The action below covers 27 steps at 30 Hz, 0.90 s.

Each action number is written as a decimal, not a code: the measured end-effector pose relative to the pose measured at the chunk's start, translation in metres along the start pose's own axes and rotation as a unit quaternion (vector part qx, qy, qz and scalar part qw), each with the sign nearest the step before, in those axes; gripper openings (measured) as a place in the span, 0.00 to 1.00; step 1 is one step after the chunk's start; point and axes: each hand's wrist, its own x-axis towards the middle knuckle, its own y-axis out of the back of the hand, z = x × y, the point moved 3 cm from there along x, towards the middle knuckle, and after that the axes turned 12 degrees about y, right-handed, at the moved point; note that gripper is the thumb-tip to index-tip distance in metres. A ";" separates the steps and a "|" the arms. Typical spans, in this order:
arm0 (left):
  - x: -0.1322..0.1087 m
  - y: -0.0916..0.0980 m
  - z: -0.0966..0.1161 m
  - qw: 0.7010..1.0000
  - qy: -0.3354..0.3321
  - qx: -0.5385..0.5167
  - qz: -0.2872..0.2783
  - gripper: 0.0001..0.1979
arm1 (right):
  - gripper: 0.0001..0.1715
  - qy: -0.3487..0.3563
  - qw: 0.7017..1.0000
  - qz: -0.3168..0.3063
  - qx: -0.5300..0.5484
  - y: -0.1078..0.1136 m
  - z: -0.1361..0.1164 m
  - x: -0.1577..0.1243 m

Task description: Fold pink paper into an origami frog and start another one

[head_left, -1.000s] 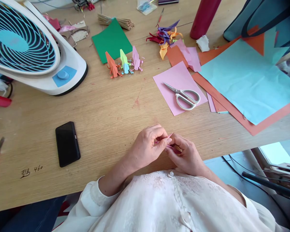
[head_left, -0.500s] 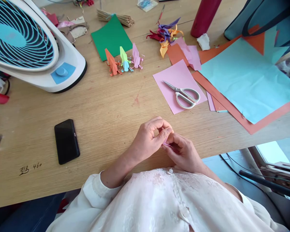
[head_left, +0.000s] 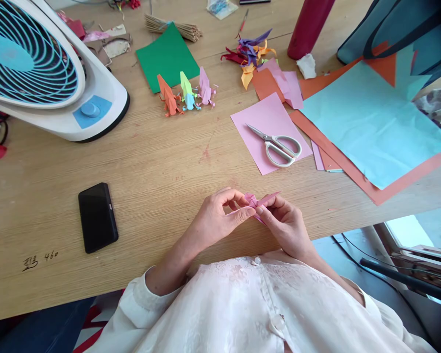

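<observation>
A small folded piece of pink paper (head_left: 253, 200) is held between my two hands, near the table's front edge. My left hand (head_left: 220, 213) pinches its left side between thumb and fingers. On its right, my right hand (head_left: 284, 220) grips it the same way, and a pointed pink tip sticks up past the fingers. Part of the paper is hidden behind the fingertips. Beyond my hands, scissors (head_left: 279, 147) with pale handles lie on a flat pink sheet (head_left: 252, 117).
Folded paper figures in orange (head_left: 168, 95), green and blue (head_left: 188, 93), and pink (head_left: 206, 87) stand by a green sheet (head_left: 167, 56). A fan (head_left: 99, 105) and phone (head_left: 97, 218) are at left. Large blue paper (head_left: 367, 117), a red bottle (head_left: 310, 27) and a bag (head_left: 353, 39) are at right.
My hands have moved slightly apart and turned, so more of the folded pink paper shows between them. The whole view has shifted slightly.
</observation>
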 end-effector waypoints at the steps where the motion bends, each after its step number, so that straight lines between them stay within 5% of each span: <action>1: -0.001 -0.002 -0.002 1.000 0.006 -0.014 0.002 0.08 | 0.09 -0.001 1.000 0.000 0.000 0.000 0.000 0.000; 10: -0.003 -0.006 -0.006 0.993 0.042 -0.108 -0.009 0.07 | 0.07 -0.012 0.999 -0.004 0.030 -0.004 0.003 -0.002; 17: -0.006 -0.006 -0.007 0.996 0.008 -0.079 0.047 0.08 | 0.08 -0.012 0.999 -0.014 0.050 -0.007 0.002 0.001; 27: -0.007 -0.001 -0.001 0.991 -0.034 -0.117 0.057 0.07 | 0.11 -0.042 0.999 -0.021 0.023 0.000 0.003 0.003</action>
